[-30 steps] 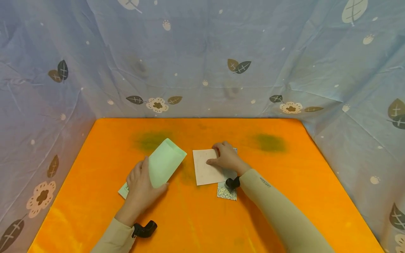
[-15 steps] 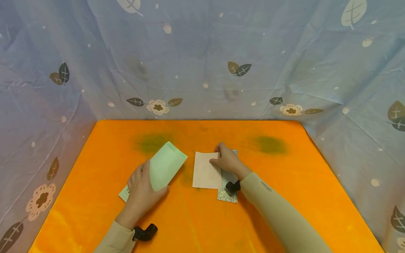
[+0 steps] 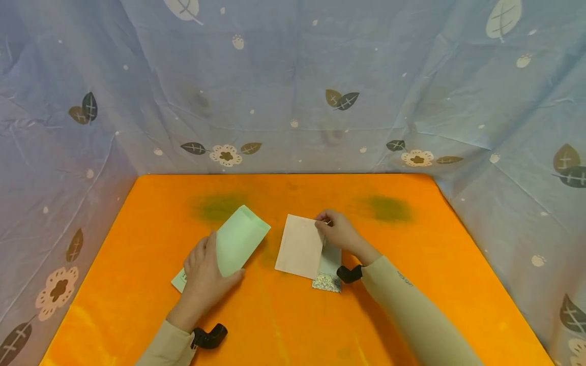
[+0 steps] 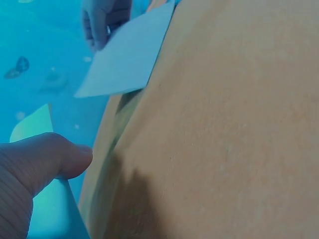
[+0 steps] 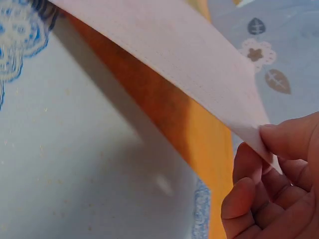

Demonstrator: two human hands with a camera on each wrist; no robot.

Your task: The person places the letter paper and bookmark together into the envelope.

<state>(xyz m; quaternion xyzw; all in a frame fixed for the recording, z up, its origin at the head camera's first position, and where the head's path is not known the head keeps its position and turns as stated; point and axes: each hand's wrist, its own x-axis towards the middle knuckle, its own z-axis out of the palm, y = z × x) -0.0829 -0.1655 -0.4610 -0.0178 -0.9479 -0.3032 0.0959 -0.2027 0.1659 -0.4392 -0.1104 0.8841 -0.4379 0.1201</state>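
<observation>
In the head view my left hand grips a pale green paper envelope, fingers along its left side and thumb at its lower right edge. A printed strip shows at the envelope's lower left end, beyond the hand. My right hand pinches the upper right corner of a pale pink card between thumb and fingers. The right wrist view shows that card slanting up over a light blue card with lace-like blue patterns at its ends. This patterned card lies on the table, partly covered by the pink one.
An orange cloth with green smudges covers the table. Behind it and along both sides hangs a blue-grey curtain with leaves and flowers. Each wrist wears a black camera mount, such as the left mount.
The right hand has shifted right, to the pink card's upper corner. The card has turned clockwise, its lower end swinging left. The left hand and green envelope stay put.
</observation>
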